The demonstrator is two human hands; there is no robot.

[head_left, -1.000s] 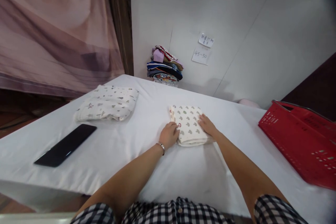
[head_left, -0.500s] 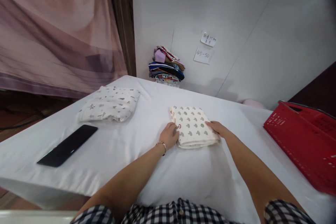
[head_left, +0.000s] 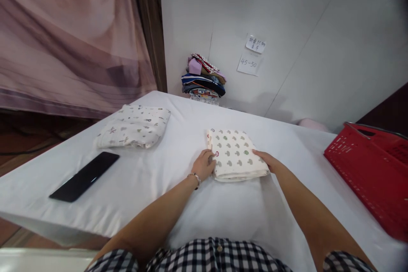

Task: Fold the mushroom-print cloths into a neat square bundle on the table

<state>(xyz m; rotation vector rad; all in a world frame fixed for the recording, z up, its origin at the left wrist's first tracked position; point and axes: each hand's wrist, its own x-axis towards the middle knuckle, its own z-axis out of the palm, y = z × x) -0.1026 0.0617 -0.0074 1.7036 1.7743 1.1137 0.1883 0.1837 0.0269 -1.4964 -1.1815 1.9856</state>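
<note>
A folded white cloth with a grey mushroom print [head_left: 236, 153] lies flat on the white-covered table, its layered edge facing me. My left hand [head_left: 204, 164], with a bracelet on the wrist, grips the cloth's left side, fingers curled at the edge. At the opposite side, my right hand [head_left: 268, 161] holds the right edge, its thumb on top and the other fingers mostly hidden. Farther left rests a second folded white cloth with small printed figures [head_left: 135, 126], apart from both hands.
A black phone [head_left: 84, 177] lies on the table [head_left: 140, 204] at the left. The red plastic basket [head_left: 366, 174] stands at the right. Behind the table, against the wall, is a stack of folded fabrics [head_left: 203, 78]. Paper notes [head_left: 248, 64] hang on the wall.
The view has shifted slightly. Both hands remain at the sides of the mushroom-print cloth, which lies in almost the same place.
</note>
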